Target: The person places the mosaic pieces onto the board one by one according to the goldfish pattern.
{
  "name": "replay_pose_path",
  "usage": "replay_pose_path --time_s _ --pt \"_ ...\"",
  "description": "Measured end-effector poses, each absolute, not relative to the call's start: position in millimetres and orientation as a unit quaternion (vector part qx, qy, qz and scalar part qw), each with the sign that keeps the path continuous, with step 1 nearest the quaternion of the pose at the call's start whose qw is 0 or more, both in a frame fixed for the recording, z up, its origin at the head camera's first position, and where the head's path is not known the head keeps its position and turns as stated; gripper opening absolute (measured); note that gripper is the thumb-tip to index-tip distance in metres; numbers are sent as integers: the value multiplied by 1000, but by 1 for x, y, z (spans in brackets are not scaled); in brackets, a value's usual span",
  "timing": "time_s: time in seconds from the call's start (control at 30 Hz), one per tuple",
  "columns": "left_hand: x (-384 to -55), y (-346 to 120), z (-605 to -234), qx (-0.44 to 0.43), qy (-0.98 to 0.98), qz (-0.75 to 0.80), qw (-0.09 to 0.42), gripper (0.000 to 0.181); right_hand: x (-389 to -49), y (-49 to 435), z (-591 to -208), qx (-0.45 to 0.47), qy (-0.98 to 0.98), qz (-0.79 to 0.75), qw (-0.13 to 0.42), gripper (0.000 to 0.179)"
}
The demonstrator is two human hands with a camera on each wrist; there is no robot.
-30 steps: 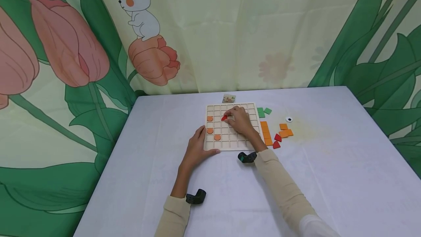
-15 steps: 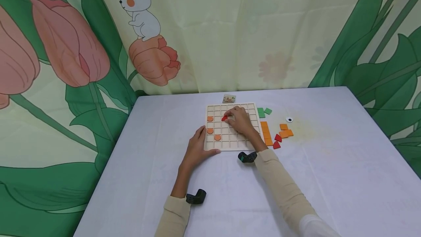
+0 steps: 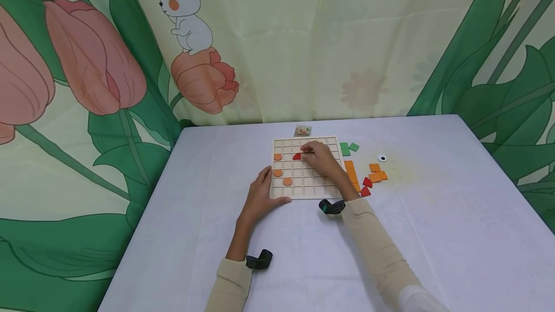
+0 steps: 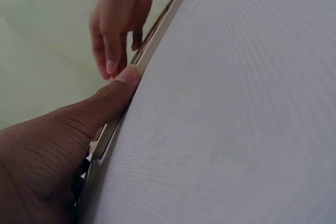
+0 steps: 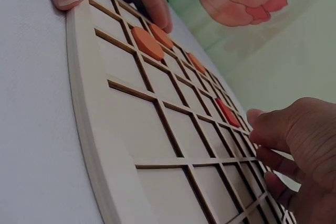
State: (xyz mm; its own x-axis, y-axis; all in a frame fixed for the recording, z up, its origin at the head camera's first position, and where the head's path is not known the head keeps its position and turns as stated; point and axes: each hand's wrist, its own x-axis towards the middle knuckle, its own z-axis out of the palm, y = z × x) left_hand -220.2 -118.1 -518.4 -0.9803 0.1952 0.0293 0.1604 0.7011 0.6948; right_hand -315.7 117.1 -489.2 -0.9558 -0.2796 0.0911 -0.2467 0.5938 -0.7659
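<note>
A wooden grid board (image 3: pixel 308 190) lies on the table. My left hand (image 3: pixel 260 191) rests at its near left corner, fingers along the left side and the thumb (image 4: pixel 107 100) straight on the front edge. In one of the board's cells sits a red piece (image 3: pixel 297 156) with a curved edge. My right hand (image 3: pixel 321 159) is just right of it; in the right wrist view the fingertips are apart from the red piece (image 5: pixel 227 112), with nothing seen between them. Three orange discs, one of them the lower disc (image 3: pixel 287 182), lie in cells on the left.
Right of the board lie green squares (image 3: pixel 345 149), a row of orange tiles (image 3: pixel 350 171), loose orange tiles (image 3: pixel 376 177), red pieces (image 3: pixel 366 191) and a white disc with a dark centre (image 3: pixel 382 158). A small patterned card (image 3: pixel 302 131) is behind the board.
My right hand has let go of the red piece and drawn slightly right. The red piece stays in its cell. My left hand keeps its place at the board's corner.
</note>
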Motion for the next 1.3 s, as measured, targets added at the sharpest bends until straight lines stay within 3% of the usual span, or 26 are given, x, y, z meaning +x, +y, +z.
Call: replay_pose_path --time_s 0.23,0.63,1.03,1.3 --pt "-219 -118 -515 99 921 375 25 118 -311 137 -484 -141 891 -433 -2 27" --pt "-219 -118 -517 96 921 378 23 118 -298 194 -477 -90 909 -406 7 24" --pt "-217 -117 -513 90 921 377 28 118 -288 232 -476 -67 934 -343 72 23" --pt "-218 -117 -514 92 919 381 29 118 -285 240 -476 -97 935 -331 81 27"
